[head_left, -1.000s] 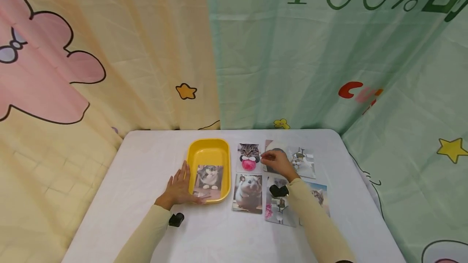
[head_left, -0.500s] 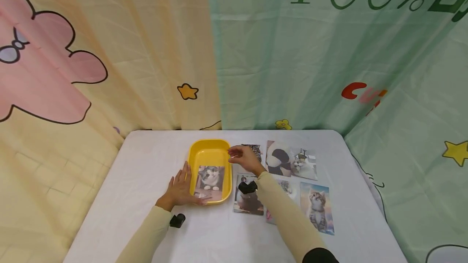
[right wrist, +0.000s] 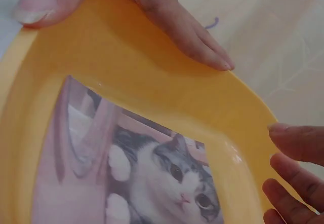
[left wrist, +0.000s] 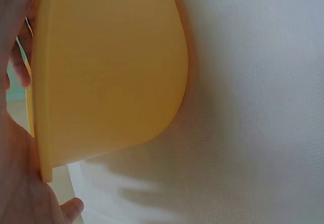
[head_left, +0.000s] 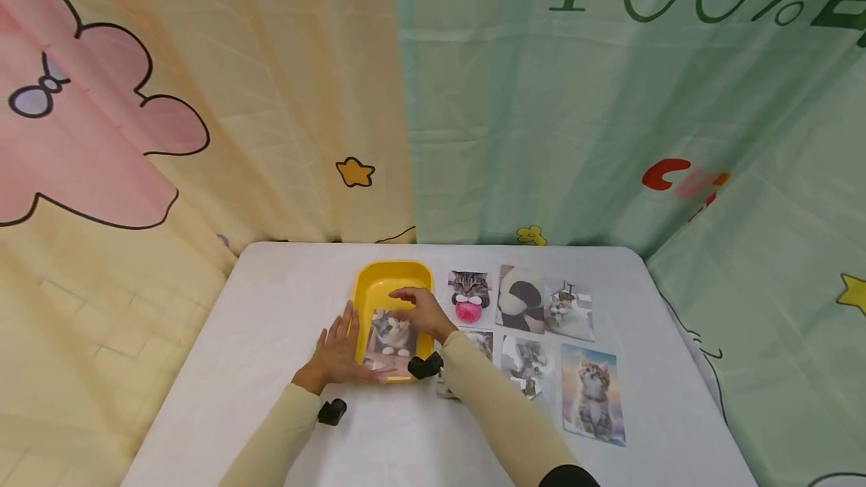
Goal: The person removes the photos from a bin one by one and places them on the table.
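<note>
A yellow tray (head_left: 392, 270) stands on the white table (head_left: 284, 299), and a photo of a grey and white cat (head_left: 387, 346) lies flat inside it. My left hand (head_left: 336, 348) lies open against the tray's left side, thumb and fingers (right wrist: 187, 36) resting on its rim (right wrist: 126, 67). The left wrist view shows the tray's outer wall (left wrist: 111, 67) next to my palm (left wrist: 20, 193). My right hand (head_left: 419, 309) hovers over the tray's right half, just above the photo (right wrist: 152, 183), its fingers (right wrist: 298, 143) relaxed and holding nothing.
Several animal photos lie right of the tray: a cat with a pink ball (head_left: 469, 295), a panda (head_left: 521, 299), a kitten (head_left: 591, 393) and others, one partly under my right forearm. Printed curtains (head_left: 541, 134) close in the table at the back and sides.
My right hand has moved left from the panda photo, past the photo of the cat with the pink ball, to above the tray. My left hand has stayed against the tray.
</note>
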{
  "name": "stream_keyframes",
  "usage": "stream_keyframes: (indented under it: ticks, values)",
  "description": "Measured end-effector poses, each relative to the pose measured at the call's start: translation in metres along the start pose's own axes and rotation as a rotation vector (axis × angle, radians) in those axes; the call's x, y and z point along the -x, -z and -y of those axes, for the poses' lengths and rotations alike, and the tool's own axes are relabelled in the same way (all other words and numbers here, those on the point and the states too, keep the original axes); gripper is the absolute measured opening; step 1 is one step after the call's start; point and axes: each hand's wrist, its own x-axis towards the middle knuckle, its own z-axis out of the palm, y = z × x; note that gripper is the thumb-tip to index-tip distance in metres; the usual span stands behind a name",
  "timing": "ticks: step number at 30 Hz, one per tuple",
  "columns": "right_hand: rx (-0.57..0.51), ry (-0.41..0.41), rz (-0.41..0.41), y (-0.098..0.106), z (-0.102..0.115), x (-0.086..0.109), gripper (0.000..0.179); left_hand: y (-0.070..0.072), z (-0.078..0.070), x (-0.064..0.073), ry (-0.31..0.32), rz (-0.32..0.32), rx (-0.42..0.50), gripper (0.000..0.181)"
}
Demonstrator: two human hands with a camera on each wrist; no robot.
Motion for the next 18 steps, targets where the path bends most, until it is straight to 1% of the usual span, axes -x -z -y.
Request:
stream_keyframes:
  ticks: [5, 7, 9, 11, 12, 16, 18]
  values:
    - [0.011, -0.061, -0.042, -0.014, 0.000, -0.003, 0.036, 0.001, 0.001, 0.001, -0.009, -0.001, -0.018, 0.151]
    - [0.026, -0.085, -0.050, -0.018, 0.000, -0.005, 0.039, 0.002, 0.001, 0.002, -0.020, -0.016, -0.011, 0.150]
    - [0.063, -0.116, -0.047, -0.022, 0.000, -0.006, 0.042, 0.003, 0.001, 0.003, -0.027, -0.029, -0.009, 0.150]
    - [0.138, -0.141, -0.042, -0.025, -0.002, -0.008, 0.045, 0.003, 0.001, 0.002, -0.032, -0.031, -0.015, 0.150]
    - [0.196, -0.146, -0.044, -0.027, -0.003, -0.008, 0.046, 0.003, 0.001, 0.002, -0.034, -0.033, -0.017, 0.149]
    - [0.403, -0.146, -0.057, -0.032, -0.006, -0.009, 0.048, 0.002, 0.000, 0.001, -0.033, -0.027, -0.019, 0.148]
    - [0.444, -0.143, -0.055, -0.034, -0.006, -0.009, 0.047, 0.002, 0.000, 0.002, -0.026, -0.019, -0.018, 0.148]
